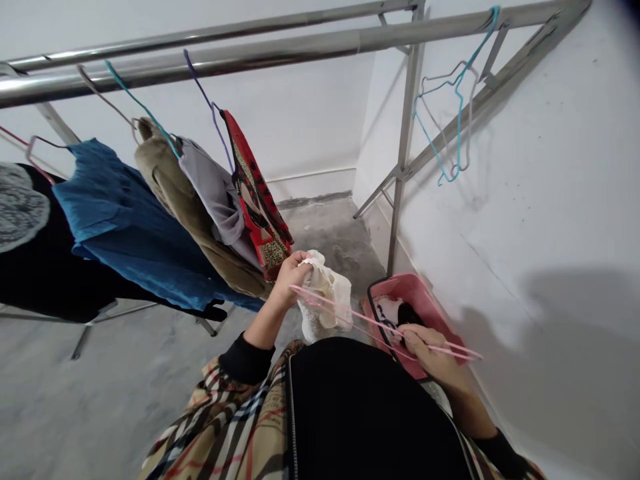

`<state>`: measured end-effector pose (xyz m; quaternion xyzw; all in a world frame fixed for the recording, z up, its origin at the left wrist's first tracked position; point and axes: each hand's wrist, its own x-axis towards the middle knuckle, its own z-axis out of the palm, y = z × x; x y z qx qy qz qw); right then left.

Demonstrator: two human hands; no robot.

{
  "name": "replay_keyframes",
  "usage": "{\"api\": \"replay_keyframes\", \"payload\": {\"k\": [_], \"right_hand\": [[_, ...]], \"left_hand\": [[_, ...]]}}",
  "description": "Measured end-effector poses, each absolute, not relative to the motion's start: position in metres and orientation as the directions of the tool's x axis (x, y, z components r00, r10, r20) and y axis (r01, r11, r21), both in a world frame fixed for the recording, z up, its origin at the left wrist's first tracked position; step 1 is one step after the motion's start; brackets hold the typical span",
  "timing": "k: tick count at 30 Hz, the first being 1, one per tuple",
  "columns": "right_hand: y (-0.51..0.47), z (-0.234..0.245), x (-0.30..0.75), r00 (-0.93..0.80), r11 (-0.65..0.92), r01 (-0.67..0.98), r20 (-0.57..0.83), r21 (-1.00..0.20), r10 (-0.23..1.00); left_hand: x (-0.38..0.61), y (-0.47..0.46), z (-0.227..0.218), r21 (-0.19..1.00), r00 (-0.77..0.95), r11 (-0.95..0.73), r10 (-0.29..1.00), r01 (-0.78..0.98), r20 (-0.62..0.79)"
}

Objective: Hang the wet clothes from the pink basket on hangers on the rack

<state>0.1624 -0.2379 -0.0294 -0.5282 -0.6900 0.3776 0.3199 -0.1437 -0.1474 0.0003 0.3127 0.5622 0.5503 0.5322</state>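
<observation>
My left hand (291, 275) grips a small white, lacy-looking garment (327, 300) by its upper edge, in front of my body; what kind of garment it is I cannot tell. In my right hand (425, 347) is a pink wire hanger (370, 319), held tilted. Its far end reaches across to the garment beside my left fingers. Whether the hanger's end is inside the cloth or only in front of it is unclear. Below my right hand stands a pink basket (430, 297) with some white and dark clothes (390, 312) in it.
A metal clothes rack (300, 50) spans the top. On its left hang a red patterned garment (257, 200), a grey one (213, 193), an olive one (175, 187), a blue one (115, 200) and a black one (45, 280). Bare hangers (460, 83) hang at right near the white wall (560, 200).
</observation>
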Motion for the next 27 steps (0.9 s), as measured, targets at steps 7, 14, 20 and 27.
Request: {"api": "replay_keyframes", "payload": {"k": [7,14,20,27], "right_hand": [[-0.233,-0.033,0.169,-0.187,0.133,0.523,0.038,-0.842,0.982],[-0.23,-0.041,0.148,-0.168,0.016,0.512,-0.081,-0.859,0.982],[-0.22,-0.062,0.114,-0.143,-0.044,0.476,-0.127,-0.879,0.982],[-0.192,-0.079,0.096,-0.124,0.083,0.326,0.044,-0.942,0.991]], "left_hand": [[-0.147,-0.144,-0.006,0.975,-0.299,0.124,0.938,-0.184,-0.176],[-0.135,-0.147,-0.014,0.889,-0.328,0.045,0.937,0.457,0.121],[-0.099,-0.167,-0.021,0.74,-0.074,-0.048,0.989,0.671,0.131],[-0.075,-0.192,-0.027,0.597,0.416,-0.377,0.906,0.708,0.079]]}}
